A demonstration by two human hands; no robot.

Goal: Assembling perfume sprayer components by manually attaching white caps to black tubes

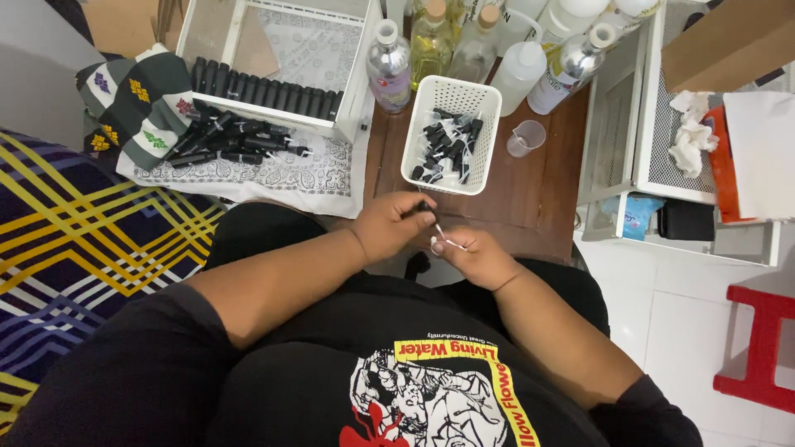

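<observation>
Closest to the camera, the person's two hands meet over the lap, just in front of the near edge of the dark brown wooden tabletop (530, 178). The left hand (396, 222) is closed around a small black spray-pump cap (425, 206), pinching it between thumb and fingers so that its thin white dip tube (442, 235) slants down and to the right. The right hand (474, 257) is curled narrow, its fingertips gripping the lower end of that tube; holding both ends appears to keep the flexible tube steady between the hands.

Just beyond the hands, a white perforated plastic basket (411, 132) stands on the tabletop, heaped with more black pump caps and white tubes, within easy reach. To its right sits a small clear plastic measuring cup (527, 137).

On the left, a white cloth with a grey paisley print (308, 175) carries a loose pile of slim black bottles (236, 139), apart from the caps. Behind them, a white wire rack (358, 79) holds a neat row of the same black bottles standing side by side, seemingly sorted from the loose ones.

Farthest back, a cluster of clear and white liquid bottles (464, 45) stands along the rear of the tabletop.
</observation>
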